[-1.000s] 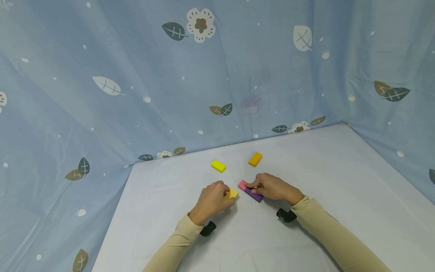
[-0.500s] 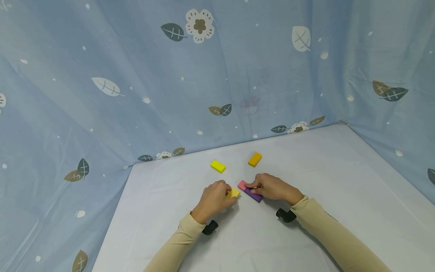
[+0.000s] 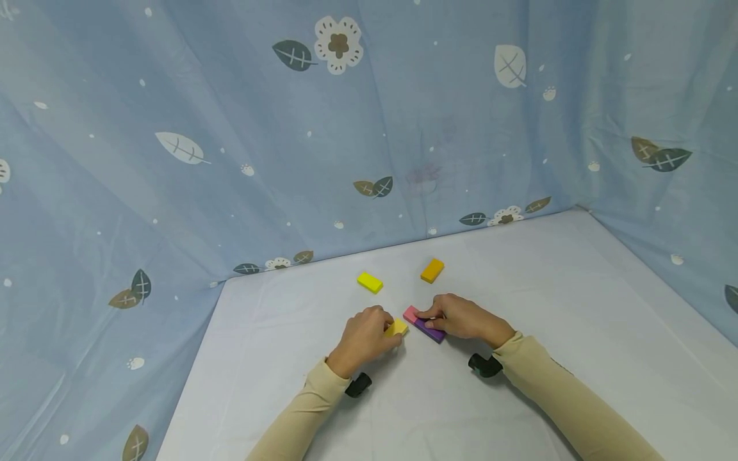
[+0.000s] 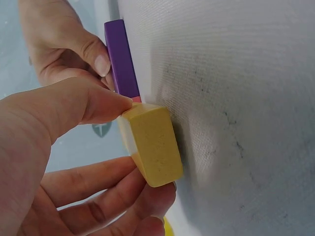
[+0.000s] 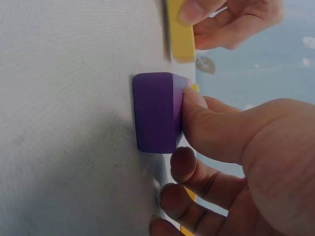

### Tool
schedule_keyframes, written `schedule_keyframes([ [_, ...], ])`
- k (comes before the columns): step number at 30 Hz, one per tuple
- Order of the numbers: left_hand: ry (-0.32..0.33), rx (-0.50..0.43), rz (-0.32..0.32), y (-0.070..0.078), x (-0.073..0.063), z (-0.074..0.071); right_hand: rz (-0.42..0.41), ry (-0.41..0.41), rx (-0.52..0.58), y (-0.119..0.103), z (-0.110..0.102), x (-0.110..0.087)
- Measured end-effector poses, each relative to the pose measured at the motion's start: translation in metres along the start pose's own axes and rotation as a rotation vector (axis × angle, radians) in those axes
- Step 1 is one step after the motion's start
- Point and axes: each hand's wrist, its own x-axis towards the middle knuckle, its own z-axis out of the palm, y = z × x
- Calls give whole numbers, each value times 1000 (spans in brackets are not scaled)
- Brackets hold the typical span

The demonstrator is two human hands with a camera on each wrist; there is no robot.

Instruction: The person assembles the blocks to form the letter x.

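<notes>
My left hand [image 3: 364, 339] pinches a pale yellow block [image 3: 396, 328] between thumb and fingers, low over the white cloth; whether it touches the cloth I cannot tell. In the left wrist view the end of this yellow block [image 4: 156, 147] faces the camera. To its right, my right hand [image 3: 464, 317] grips a purple block [image 3: 431, 331] lying flat, its thumb on the block in the right wrist view. A pink block [image 3: 410, 313] sits end to end with the purple one, a fingertip at their seam. A small gap separates the pale yellow block from this pair.
Beyond the hands lie a bright yellow block [image 3: 369, 282] and an orange block [image 3: 432, 270] on the white cloth-covered table [image 3: 277, 333]. A blue patterned curtain [image 3: 259, 128] rises behind the table and at its sides.
My left hand has shifted slightly right with the pale yellow block, closer to the pink and purple pair, then slowed. The right hand and the other blocks hold still.
</notes>
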Motion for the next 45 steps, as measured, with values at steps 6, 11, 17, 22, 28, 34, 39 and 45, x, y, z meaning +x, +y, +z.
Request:
schedule_keyframes([
  [6,0,4,10,-2,2,4,-2,3,-1,-1,0,-1],
  [11,1,-2,17,-3,3,5,7,-1,-1,-3,-1,-1],
  [17,-1,-8,21,-2,4,5,-9,3,4,-3,-1,-2],
  [22,-3,0,24,-2,6,5,-22,1,0,-2,-1,-2],
  [28,-6,3,29,-3,8,7,-12,-3,-2,-3,-2,-1],
  [34,-11,-2,28,-2,10,7,-19,-2,-6,-4,-2,-2],
  [39,-9,4,32,0,11,5,-19,5,1,-4,-2,-2],
  [45,-13,2,32,2,12,4,-22,8,8,-2,-2,-2],
])
